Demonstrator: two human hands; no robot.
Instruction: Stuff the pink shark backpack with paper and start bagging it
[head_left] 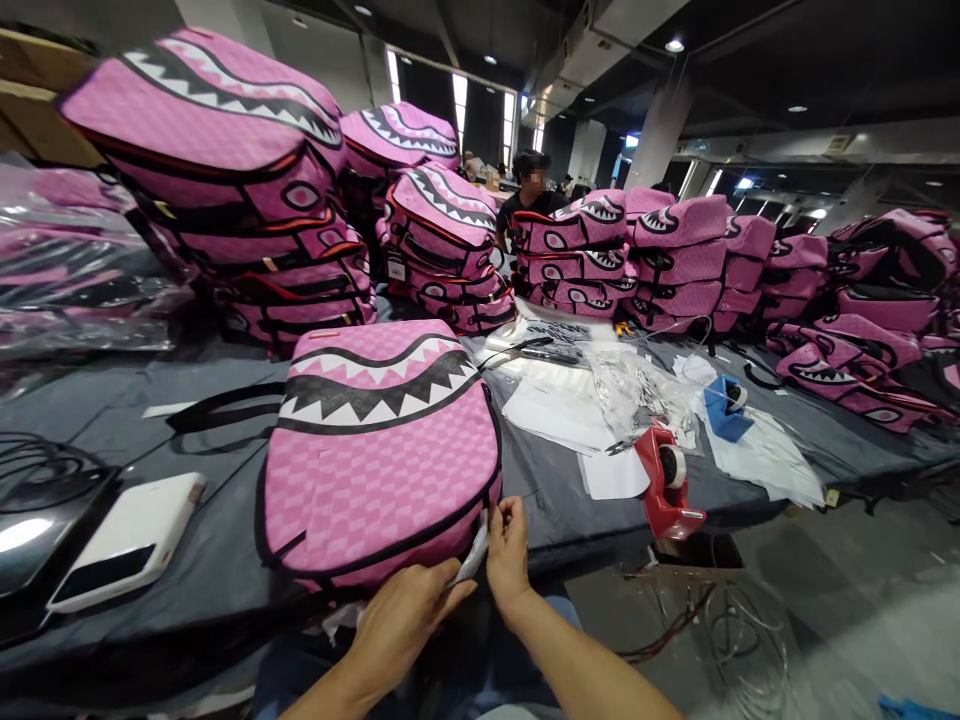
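A pink checkered backpack (375, 480) with a black-and-white shark-mouth print lies flat in front of me, its black strap (225, 410) spread to the left. By its near right corner, a thin white strip (474, 552), paper or plastic, runs between my hands. My left hand (409, 610) is closed at the near edge, thumb and forefinger on the lower end of the strip. My right hand (508, 555) is closed in a pinch by the bag's right side, at the strip's upper end. Its fingertips partly hide what they grip.
Stacked pink backpacks (225, 180) stand behind and along the table (555, 500). To the right are a red tape dispenser (664, 490), a blue tape dispenser (726, 410) and white papers (559, 415). A white device (127, 545) lies left. A person (531, 190) is behind the stacks.
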